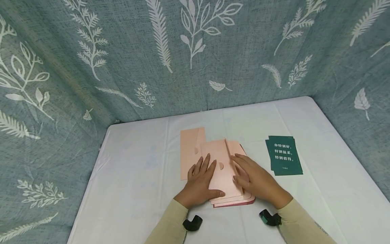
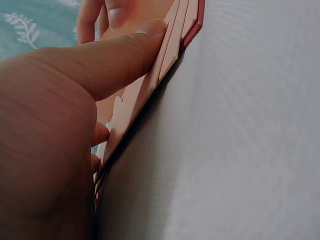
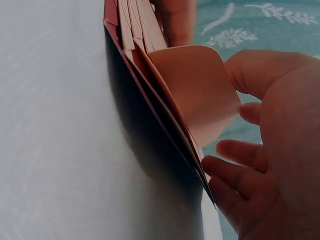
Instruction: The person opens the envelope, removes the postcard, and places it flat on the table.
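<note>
A stack of pale pink envelopes (image 1: 223,181) lies on the table, the top one with a half-round notch. A dark red edge (image 1: 236,204) shows at the bottom of the stack. My left hand (image 1: 198,183) rests on the top envelope's left side, fingers spread, thumb near its lower edge. At the right side, my right hand (image 1: 259,179) touches the envelope's long flap (image 3: 195,90), which stands raised. In the right wrist view the thumb is against the flap's outer face, and the other fingers are near the stack's edge.
Another pink envelope (image 1: 189,149) lies partly under the stack's left side. Dark green cards (image 1: 284,162) with white writing overlap each other to the right. A white cloth covers the table (image 1: 131,189); a leaf-patterned curtain (image 1: 182,84) hangs behind it.
</note>
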`<action>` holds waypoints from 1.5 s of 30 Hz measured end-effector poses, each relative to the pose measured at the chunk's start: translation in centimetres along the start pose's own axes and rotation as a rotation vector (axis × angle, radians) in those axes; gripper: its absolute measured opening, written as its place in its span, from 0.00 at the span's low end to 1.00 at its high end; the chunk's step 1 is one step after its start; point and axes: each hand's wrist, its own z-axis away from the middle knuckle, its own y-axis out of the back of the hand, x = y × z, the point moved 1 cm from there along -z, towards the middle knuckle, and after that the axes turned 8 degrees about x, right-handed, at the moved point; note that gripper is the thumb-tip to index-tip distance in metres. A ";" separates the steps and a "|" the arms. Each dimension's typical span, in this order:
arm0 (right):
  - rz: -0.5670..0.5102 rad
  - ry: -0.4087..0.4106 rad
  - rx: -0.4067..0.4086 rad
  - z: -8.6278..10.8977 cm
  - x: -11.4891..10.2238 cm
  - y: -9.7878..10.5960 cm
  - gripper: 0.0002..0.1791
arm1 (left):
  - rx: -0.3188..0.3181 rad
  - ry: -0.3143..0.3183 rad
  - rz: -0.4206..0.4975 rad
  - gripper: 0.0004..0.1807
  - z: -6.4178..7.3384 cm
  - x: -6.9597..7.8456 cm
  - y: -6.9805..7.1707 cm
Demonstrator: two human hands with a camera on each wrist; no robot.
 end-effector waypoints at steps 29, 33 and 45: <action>-0.043 -0.096 0.017 0.0 0.5 0.5 0.41 | 0.008 0.006 0.010 0.63 0.0 0.0 0.0; -0.027 -0.095 0.026 0.0 0.6 0.6 0.40 | 0.005 0.006 0.003 0.63 0.0 0.0 0.0; 0.000 -0.109 0.031 0.0 0.7 0.5 0.40 | 0.010 0.003 -0.005 0.63 0.0 -0.1 -0.2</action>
